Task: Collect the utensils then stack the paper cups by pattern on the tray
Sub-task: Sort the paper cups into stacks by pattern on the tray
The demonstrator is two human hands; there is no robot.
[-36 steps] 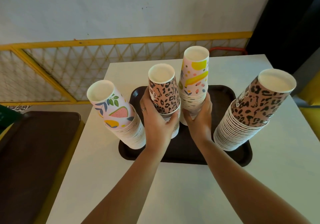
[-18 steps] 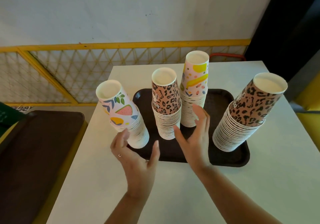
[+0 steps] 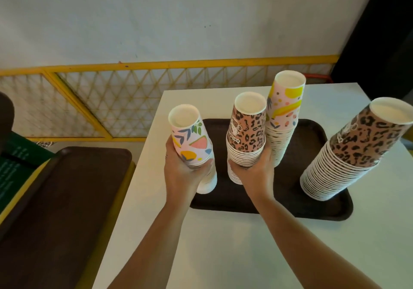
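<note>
Four upside-down stacks of paper cups stand on a dark brown tray [image 3: 312, 208] on a white table. My left hand [image 3: 183, 172] grips the fruit-pattern stack [image 3: 190, 141] at the tray's left edge. My right hand [image 3: 254, 172] grips the shorter leopard-print stack [image 3: 247, 132] in the middle. Behind it stands a tall pink stack with yellow shapes [image 3: 283, 112]. A large leopard-print stack [image 3: 348, 152] leans at the tray's right end. No utensils are in view.
The white table [image 3: 223, 244] has open surface in front of the tray. A second brown tray [image 3: 62, 199] lies on a lower surface to the left. A yellow lattice railing [image 3: 111, 101] and a white wall run behind the table.
Both hands let go of the two middle stacks, drew back open, then reached in again. Now the left grips the fruit stack and the right grips the shorter leopard stack.
</note>
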